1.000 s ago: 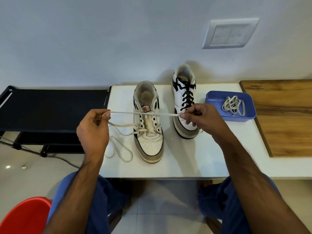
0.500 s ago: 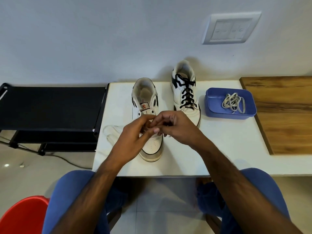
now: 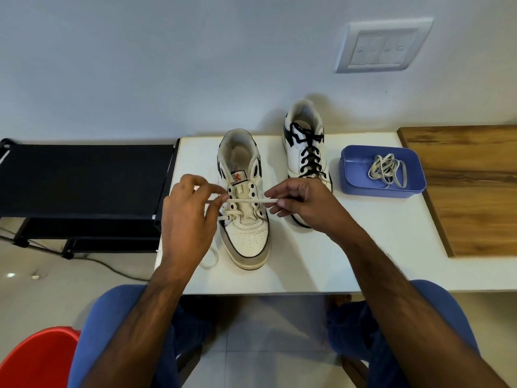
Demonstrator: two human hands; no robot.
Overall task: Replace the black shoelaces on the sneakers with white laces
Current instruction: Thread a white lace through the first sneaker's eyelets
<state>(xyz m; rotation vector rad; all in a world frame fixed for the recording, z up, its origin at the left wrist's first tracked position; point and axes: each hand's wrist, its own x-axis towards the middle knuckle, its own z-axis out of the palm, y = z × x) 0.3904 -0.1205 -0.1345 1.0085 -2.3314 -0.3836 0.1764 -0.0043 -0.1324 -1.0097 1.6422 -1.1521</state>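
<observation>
Left of my left hand, a black rack (image 3: 84,177) stands off the table edge, and a red seat (image 3: 33,357) sits below my left elbow. My left hand (image 3: 187,217) pinches the white lace (image 3: 246,201) between thumb and forefinger at the near sneaker's (image 3: 246,219) left eyelet row; slack from the same lace loops on the white table (image 3: 349,247) just below that wrist. Between my hands the lace spans the tongue, stretched straight. Only the lowest eyelets carry white lace; those above stand open. My right hand (image 3: 305,208) pinches the lace's other end, the fingers curled round it, at the right eyelet row. Beyond my right hand stands the far sneaker (image 3: 305,152), laced in black laces (image 3: 310,155) to the top and, by that, not yet started. Right of that hand a blue tray (image 3: 355,180) holds a second coiled lace (image 3: 387,170), light-coloured, and a wooden board (image 3: 470,191) lies farther right.

Risks, as I judge them: pulling harder on one side could draw the lace through the lower eyelets and leave the ends uneven. A twist in the flat lace between my hands would lock in once threaded. The tip may fray or buckle if pushed at an angle into an eyelet. The loose loop near the table edge could snag on my left wrist.
</observation>
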